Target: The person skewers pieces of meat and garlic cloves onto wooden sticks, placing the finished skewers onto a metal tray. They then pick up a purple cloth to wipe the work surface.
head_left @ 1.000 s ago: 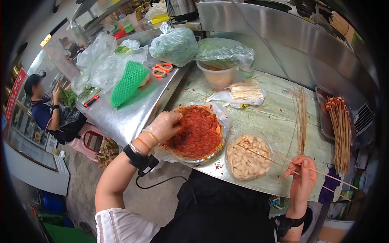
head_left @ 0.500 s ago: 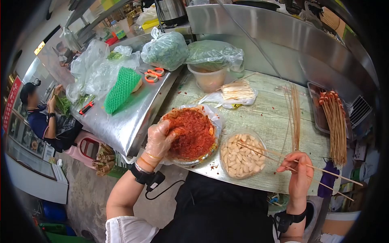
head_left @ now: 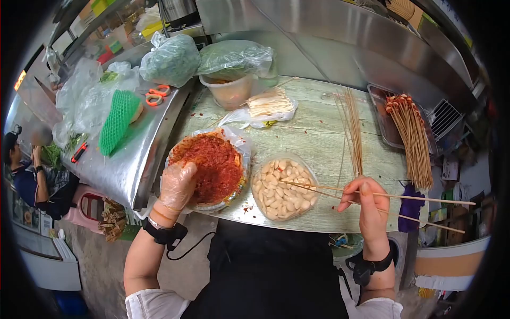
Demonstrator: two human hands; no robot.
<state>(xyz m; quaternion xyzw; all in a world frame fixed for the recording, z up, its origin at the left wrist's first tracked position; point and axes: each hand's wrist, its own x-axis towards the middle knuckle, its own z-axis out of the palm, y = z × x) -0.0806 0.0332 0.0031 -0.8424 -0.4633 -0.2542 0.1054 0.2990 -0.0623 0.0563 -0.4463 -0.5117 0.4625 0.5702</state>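
Observation:
My left hand, in a clear plastic glove, is at the near left side of a bowl of red chilli paste. Its fingers are curled together against the paste, and whether they hold anything is hidden. Two thin bamboo skewers are gripped in my right hand. They slant left, with their tips over a clear tub of white oval pieces that look like peeled garlic cloves. A red speck lies among these pieces. The tub stands right of the chilli bowl.
Loose skewers lie beyond my right hand. Right of them, a tray holds a bundle of tipped skewers. Enoki mushrooms lie behind the tub. Orange-handled scissors rest on the left metal counter, where a person handles greens.
The view has shifted, so the table sits further left and higher. My left hand has drawn back toward the bowl's near edge. The skewers in my right hand still point into the tub.

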